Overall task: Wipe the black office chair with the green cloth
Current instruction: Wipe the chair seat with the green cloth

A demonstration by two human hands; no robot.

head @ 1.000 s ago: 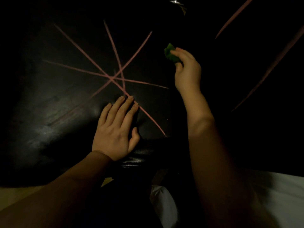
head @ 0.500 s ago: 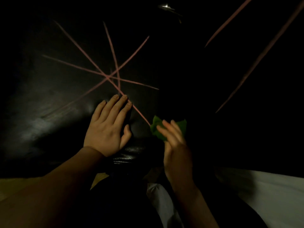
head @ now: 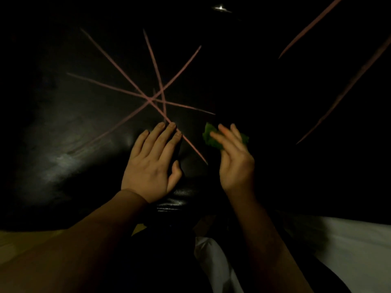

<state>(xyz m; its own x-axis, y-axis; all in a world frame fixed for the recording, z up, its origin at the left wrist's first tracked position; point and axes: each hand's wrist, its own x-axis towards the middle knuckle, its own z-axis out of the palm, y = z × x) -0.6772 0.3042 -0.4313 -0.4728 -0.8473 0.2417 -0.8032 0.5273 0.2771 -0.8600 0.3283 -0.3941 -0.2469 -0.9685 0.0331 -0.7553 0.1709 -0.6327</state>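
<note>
Head view: the left hand [head: 151,163] lies flat on the black office chair [head: 84,123], palm down, fingers straight and close together, thumb alongside. The right hand [head: 234,159] is raised just beside it with its back to the camera, fingers bent round the green cloth [head: 211,137]. Its fingertips are blurred, and most of the chair is lost in darkness. The cloth sticks out on both sides of the right fingers, against the chair's dark surface, near crossing pink lines [head: 151,100].
</note>
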